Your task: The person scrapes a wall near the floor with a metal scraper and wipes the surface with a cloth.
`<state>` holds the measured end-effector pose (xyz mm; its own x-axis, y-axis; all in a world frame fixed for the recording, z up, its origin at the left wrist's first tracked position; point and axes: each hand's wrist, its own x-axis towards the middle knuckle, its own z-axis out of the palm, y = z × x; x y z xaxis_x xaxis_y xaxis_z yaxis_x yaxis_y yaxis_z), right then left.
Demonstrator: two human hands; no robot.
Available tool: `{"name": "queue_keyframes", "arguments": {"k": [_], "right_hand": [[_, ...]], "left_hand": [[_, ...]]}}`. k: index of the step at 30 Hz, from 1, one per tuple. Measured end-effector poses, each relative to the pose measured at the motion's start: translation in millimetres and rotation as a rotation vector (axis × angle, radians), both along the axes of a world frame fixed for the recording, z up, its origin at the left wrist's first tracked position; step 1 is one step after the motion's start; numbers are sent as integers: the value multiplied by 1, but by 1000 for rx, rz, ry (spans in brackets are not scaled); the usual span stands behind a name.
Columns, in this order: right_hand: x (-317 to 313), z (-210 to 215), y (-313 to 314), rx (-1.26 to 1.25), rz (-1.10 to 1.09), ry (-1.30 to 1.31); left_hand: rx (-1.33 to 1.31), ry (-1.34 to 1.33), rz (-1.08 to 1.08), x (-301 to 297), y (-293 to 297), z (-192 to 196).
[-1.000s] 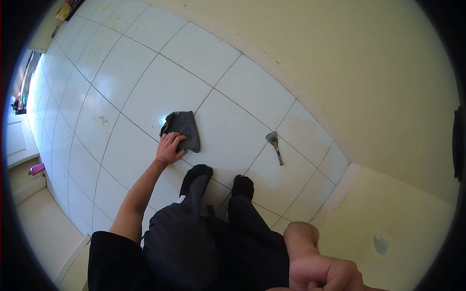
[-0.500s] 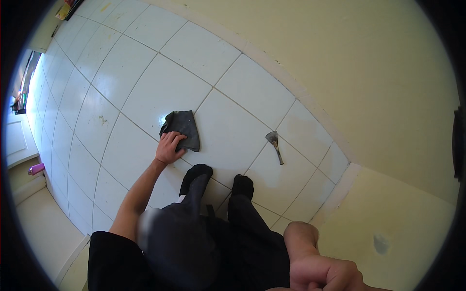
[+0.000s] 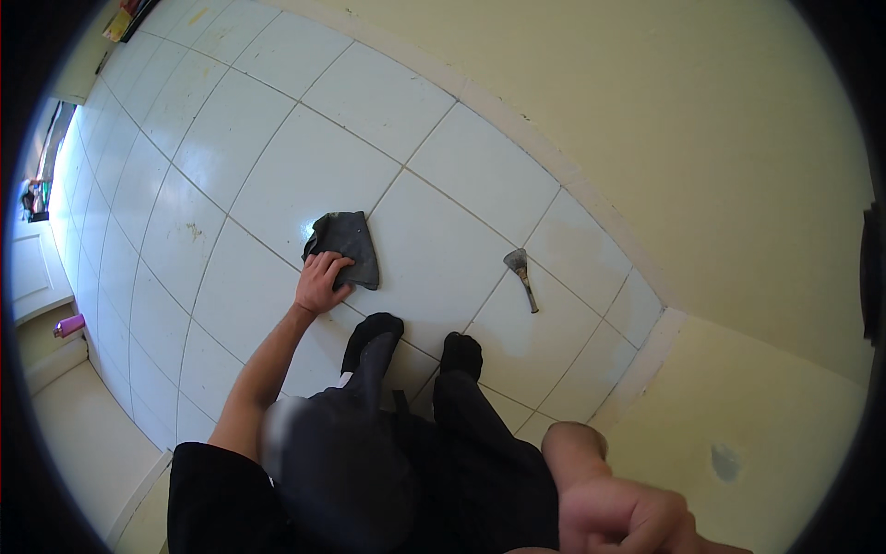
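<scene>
On the white tiled floor lies a dark grey cloth (image 3: 355, 235), folded and crumpled at its left side. My left hand (image 3: 321, 282) is closed on the cloth's lower left part, its fingers bent over the fabric and the thumb at the lower edge. My right hand (image 3: 632, 517) is at the lower right, close to my body, with its fingers curled in; whatever they may hold is hidden. A worn putty knife (image 3: 521, 277) with a flared blade and narrow handle lies on the tiles right of the cloth, apart from both hands.
My feet in black socks (image 3: 461, 355) stand just below the cloth. A pale yellow wall (image 3: 646, 120) with a baseboard borders the floor on the right. A pink-purple bottle (image 3: 69, 325) is at the far left by a white door (image 3: 41, 268). Yellowish smears (image 3: 192, 229) mark some tiles.
My right hand has shifted slightly to the right. The left hand, the cloth and the putty knife look unmoved.
</scene>
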<state>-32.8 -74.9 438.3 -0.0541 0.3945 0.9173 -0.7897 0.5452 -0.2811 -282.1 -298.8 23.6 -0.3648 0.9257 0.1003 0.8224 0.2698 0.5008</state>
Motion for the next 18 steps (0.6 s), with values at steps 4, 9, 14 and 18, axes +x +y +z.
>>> {"name": "queue_keyframes", "arguments": {"k": [4, 9, 14, 18], "right_hand": [[5, -48, 24, -146, -135, -143], [24, -154, 78, -396, -504, -1266], [89, -324, 90, -168, -743, -1852], [113, -381, 75, -165, -844, -1850]], "left_hand": [[-1, 5, 2, -2, -8, 1], [0, 4, -2, -1, -3, -4], [-21, 8, -3, 2, 0, -5], [-1, 25, -6, 2, 3, -4]]}}
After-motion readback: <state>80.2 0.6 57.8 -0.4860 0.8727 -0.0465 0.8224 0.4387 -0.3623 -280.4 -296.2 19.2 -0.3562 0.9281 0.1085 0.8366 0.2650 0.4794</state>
